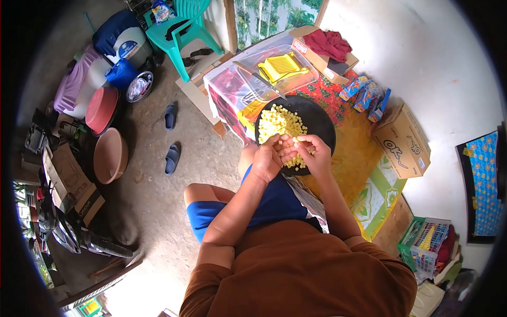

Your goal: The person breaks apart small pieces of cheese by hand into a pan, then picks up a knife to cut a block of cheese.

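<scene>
Small pale-yellow diced pieces (281, 120) are heaped on the left side of a round black pan (320, 120). Over the pan's near edge, my left hand (270, 158) is cupped palm up with its fingers curled; whatever lies inside it is hidden. My right hand (316, 154) meets it from the right, thumb and fingertips pinching one small pale diced piece (296, 143). Beyond the pan, a long knife (260, 80) rests across a clear plastic container (232, 79). A yellow slotted plastic slicer (283, 67) sits on that container too.
A cardboard box (402, 141) and blue packets (365, 95) stand right of the pan. Behind is an open box with red cloth (328, 45). A green chair (182, 31), slippers (171, 158) and basins (111, 156) are on the left. A crate (429, 243) stands lower right.
</scene>
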`<state>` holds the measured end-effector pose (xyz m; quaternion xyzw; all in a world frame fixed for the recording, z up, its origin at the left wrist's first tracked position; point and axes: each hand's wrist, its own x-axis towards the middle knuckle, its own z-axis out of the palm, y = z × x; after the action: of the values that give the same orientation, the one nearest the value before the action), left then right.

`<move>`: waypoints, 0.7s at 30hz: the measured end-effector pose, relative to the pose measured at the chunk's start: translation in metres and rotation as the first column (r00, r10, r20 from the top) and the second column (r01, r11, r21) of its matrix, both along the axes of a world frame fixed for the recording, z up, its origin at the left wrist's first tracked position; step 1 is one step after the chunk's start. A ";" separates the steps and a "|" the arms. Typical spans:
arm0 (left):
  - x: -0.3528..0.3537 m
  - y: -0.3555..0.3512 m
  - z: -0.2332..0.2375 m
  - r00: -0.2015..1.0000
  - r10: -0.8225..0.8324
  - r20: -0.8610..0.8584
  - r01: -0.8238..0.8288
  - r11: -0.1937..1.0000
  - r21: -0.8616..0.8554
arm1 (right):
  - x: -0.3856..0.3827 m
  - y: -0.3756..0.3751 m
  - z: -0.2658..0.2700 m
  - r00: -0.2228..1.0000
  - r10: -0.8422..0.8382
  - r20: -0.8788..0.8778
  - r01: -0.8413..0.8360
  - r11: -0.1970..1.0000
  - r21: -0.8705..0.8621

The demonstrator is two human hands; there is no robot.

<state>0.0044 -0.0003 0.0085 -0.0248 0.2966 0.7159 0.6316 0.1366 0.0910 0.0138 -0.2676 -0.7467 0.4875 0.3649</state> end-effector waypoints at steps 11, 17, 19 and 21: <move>0.000 -0.003 -0.011 0.971 -0.108 -0.214 0.122 0.991 0.056 | -0.001 -0.003 0.014 0.997 0.009 0.080 -0.027 0.974 0.226; 0.001 -0.005 -0.002 0.987 -0.073 -0.141 0.081 0.995 0.058 | -0.002 -0.003 0.012 0.998 0.039 0.049 -0.045 0.992 0.120; -0.001 -0.007 0.002 0.986 -0.091 -0.142 0.098 0.994 0.044 | -0.002 -0.001 0.006 0.999 0.050 0.012 -0.050 0.998 0.034; -0.001 -0.007 0.007 0.988 -0.090 -0.126 0.096 0.994 0.043 | -0.002 0.000 0.002 0.998 0.054 -0.032 -0.055 0.997 -0.048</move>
<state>0.0033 -0.0075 0.0154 0.0490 0.3186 0.6927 0.6452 0.1346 0.0911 0.0154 -0.2485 -0.7361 0.5192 0.3562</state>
